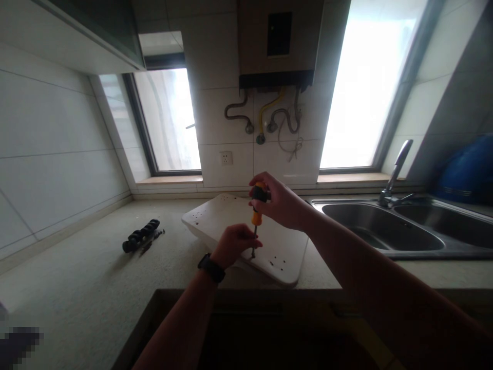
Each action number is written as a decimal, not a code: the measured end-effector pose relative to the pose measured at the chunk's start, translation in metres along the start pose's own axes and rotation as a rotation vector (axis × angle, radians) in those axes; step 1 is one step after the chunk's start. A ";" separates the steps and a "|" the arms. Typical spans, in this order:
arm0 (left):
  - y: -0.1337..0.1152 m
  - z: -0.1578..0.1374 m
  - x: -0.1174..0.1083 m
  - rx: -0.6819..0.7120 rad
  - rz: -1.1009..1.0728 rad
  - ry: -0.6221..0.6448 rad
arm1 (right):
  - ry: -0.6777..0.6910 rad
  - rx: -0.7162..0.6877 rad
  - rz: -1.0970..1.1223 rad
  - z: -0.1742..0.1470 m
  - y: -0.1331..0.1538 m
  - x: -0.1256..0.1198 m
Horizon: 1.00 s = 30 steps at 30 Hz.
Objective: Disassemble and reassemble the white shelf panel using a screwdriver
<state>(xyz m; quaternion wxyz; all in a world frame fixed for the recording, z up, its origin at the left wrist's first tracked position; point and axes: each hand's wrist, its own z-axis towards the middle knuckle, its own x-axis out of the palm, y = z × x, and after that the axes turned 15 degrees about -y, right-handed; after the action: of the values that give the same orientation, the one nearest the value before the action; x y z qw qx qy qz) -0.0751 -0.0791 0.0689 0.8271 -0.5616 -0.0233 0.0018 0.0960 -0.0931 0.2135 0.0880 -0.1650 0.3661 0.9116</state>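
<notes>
Hands: two, both mine, both over the white panel (pixel 215 218).
My right hand (pixel 283 203): closed around the handle of the screwdriver, above my left.
My left hand (pixel 233 242): narrow, fingertips at the thin shaft low down, just above the panel – whether they pinch it or only steady it, I cannot tell.
Screwdriver: one (pixel 257 218), orange and black handle, standing nearly upright with its tip down at the panel's near edge.
Panel: one, rounded at the corners, lying on the tabletop (pixel 92 272), left of the sink; a cluster of small dark holes at its far-left end, another at its near-right corner, too small to count surely.
Watch: one, the black watch (pixel 211 268) on my left wrist; its face is turned from view.
Black pieces: a group of ridged black parts (pixel 141 236) on the tabletop, left of the panel, with small dark bits beside them; they overlap too much for a sure count.
Sink: one steel sink (pixel 416 253), two basins, one faucet (pixel 398 167).
Wall: one socket (pixel 226 158), two windows, one at each side of the water heater (pixel 254 46).
Pipes under the heater: three – two grey, one yellow (pixel 265 108) – plus a thin looped cord (pixel 295 150).
Writing: the heater's dark display (pixel 279 34) is too dim to read.
</notes>
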 end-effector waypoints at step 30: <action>-0.004 0.005 0.001 -0.074 -0.043 0.098 | -0.091 0.029 -0.042 0.003 -0.003 -0.001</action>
<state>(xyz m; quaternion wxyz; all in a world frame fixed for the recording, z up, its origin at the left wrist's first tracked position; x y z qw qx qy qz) -0.0742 -0.0757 0.0742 0.8056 -0.5908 0.0050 -0.0444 0.0967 -0.0891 0.2143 0.1259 -0.1295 0.3716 0.9107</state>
